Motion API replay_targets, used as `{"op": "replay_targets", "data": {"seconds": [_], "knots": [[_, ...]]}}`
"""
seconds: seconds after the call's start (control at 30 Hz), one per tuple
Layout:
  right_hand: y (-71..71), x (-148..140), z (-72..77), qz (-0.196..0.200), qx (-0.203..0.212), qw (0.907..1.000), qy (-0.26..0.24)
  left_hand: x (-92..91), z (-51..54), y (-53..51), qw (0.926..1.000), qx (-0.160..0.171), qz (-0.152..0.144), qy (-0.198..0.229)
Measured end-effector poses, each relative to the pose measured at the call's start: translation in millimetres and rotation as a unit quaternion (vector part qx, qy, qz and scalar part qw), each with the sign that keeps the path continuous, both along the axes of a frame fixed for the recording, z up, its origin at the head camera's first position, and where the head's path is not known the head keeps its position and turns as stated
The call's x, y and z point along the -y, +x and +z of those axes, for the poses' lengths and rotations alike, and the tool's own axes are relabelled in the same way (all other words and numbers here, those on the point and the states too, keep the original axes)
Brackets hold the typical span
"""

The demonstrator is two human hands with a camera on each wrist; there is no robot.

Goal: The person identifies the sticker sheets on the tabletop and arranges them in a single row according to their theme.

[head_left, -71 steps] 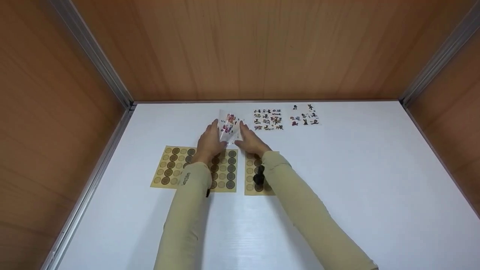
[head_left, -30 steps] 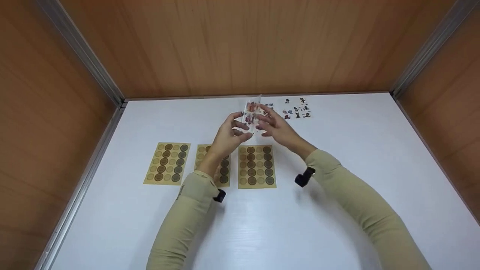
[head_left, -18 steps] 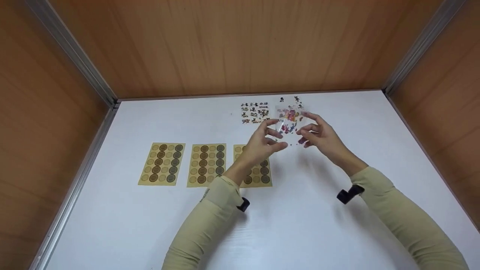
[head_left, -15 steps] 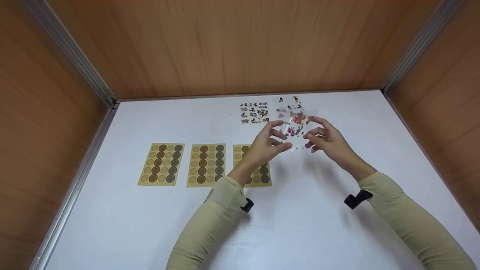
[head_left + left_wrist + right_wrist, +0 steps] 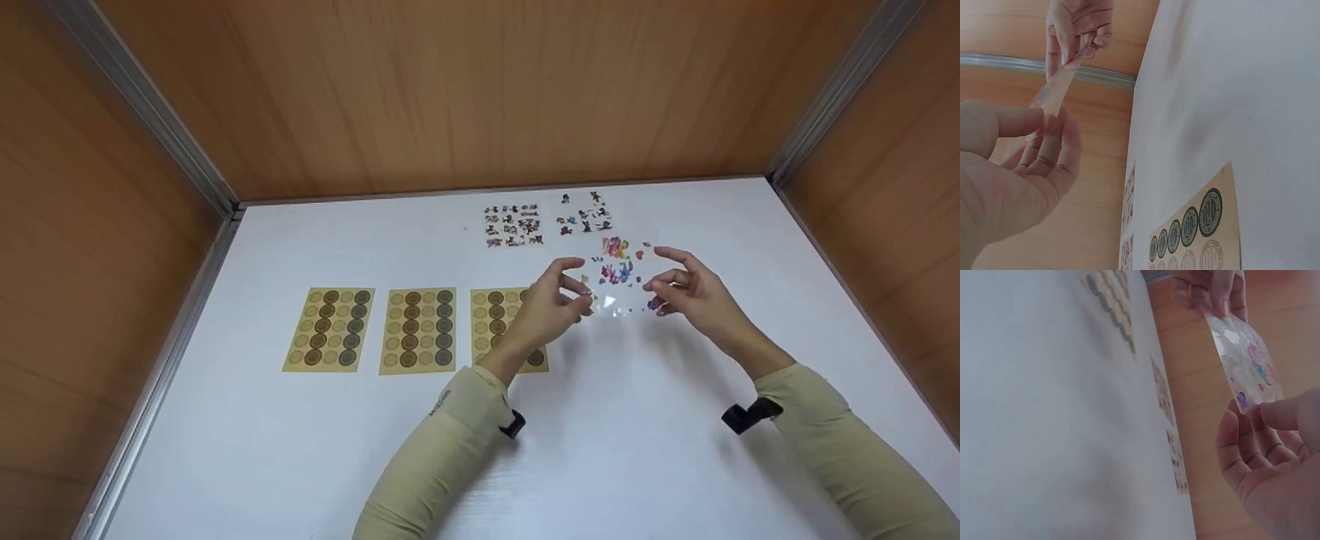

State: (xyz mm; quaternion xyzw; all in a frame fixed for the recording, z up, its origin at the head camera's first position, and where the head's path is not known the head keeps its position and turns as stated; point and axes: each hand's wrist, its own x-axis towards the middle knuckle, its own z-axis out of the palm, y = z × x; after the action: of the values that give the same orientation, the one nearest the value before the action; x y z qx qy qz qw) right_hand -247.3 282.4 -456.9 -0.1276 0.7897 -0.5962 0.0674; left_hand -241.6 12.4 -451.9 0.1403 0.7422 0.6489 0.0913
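A clear sticker sheet (image 5: 616,271) with colourful cartoon figures is held up between both hands, above the table and apart from it. My left hand (image 5: 551,304) pinches its left edge between thumb and fingers; the left wrist view shows that thumb (image 5: 1022,121) on the sheet. On the opposite edge, my right hand (image 5: 697,300) pinches near a lower corner, its thumb (image 5: 1280,415) lying over the sheet in the right wrist view. The sheet bows slightly and catches a glare. Behind it, two similar clear sticker sheets lie flat: one (image 5: 513,225) on the left, another (image 5: 584,213) on the right.
Three tan sheets of round stickers lie in a row: left (image 5: 328,330), middle (image 5: 418,331) and right (image 5: 489,300), the last partly hidden by my left hand. The white table (image 5: 300,450) meets wooden panels (image 5: 480,97) at the back and sides.
Both hands have carried the clear sticker sheet from behind the tan sheets to the right. It now stands to the right of the row, turned more face-on to the head view.
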Motion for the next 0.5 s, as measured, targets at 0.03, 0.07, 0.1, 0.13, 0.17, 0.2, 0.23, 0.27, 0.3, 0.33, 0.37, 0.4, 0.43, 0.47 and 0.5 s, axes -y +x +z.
{"op": "replay_targets", "data": {"seconds": [0.03, 0.07, 0.1, 0.13, 0.17, 0.2, 0.23, 0.27, 0.3, 0.33, 0.37, 0.4, 0.43, 0.47, 0.5], "knots": [[-0.3, 0, -1.4, -0.002, 0.005, 1.0, 0.003, -0.4, -1.8, -0.2, 0.9998, -0.004, 0.006, -0.019], [-0.6, 0, -3.0, -0.002, 0.008, 0.9999, 0.009, -0.5, -3.6, -0.1, 0.999, -0.01, 0.01, -0.042], [-0.8, 0, -4.9, -0.002, 0.013, 0.9998, 0.016, -0.6, -5.8, -0.3, 0.9976, -0.017, 0.013, -0.066], [-0.8, 0, -6.6, -0.001, 0.02, 0.9996, 0.022, -0.8, -7.8, -0.2, 0.9956, -0.023, 0.016, -0.089], [-0.8, 1, -8.6, 0.001, 0.027, 0.9993, 0.027, -0.7, -9.6, 0.2, 0.9934, -0.028, 0.018, -0.11], [-0.7, 1, -10.6, 0.004, 0.034, 0.9989, 0.033, -0.6, -11.5, 0.7, 0.9908, -0.033, 0.019, -0.13], [-1.0, 1, -13.3, 0.007, 0.04, 0.9984, 0.039, -0.4, -12.9, 1.4, 0.9878, -0.037, 0.019, -0.15], [-1.0, 2, -15.3, 0.01, 0.046, 0.998, 0.042, -0.2, -13.9, 2.4, 0.9843, -0.042, 0.019, -0.17], [-0.9, 2, -17.1, 0.013, 0.05, 0.9976, 0.046, -0.1, -14.9, 3.2, 0.9807, -0.047, 0.019, -0.189], [-1.0, 2, -19.3, 0.017, 0.051, 0.9973, 0.049, 0.0, -15.7, 4.1, 0.9768, -0.051, 0.019, -0.207], [-0.9, 3, -21.1, 0.019, 0.053, 0.9971, 0.052, 0.1, -16.3, 4.9, 0.9728, -0.054, 0.02, -0.224], [-1.0, 3, -23.0, 0.02, 0.054, 0.9968, 0.056, 0.1, -17.0, 5.6, 0.969, -0.054, 0.02, -0.24], [-0.9, 3, -24.7, 0.021, 0.055, 0.9965, 0.059, 0.1, -17.7, 6.2, 0.9652, -0.054, 0.021, -0.255], [-0.6, 3, -26.1, 0.022, 0.057, 0.9962, 0.062, 0.0, -18.6, 6.7, 0.9617, -0.05, 0.023, -0.269], [-0.7, 3, -28.1, 0.024, 0.058, 0.9959, 0.065, 0.0, -19.3, 7.5, 0.9582, -0.045, 0.024, -0.282]]}}
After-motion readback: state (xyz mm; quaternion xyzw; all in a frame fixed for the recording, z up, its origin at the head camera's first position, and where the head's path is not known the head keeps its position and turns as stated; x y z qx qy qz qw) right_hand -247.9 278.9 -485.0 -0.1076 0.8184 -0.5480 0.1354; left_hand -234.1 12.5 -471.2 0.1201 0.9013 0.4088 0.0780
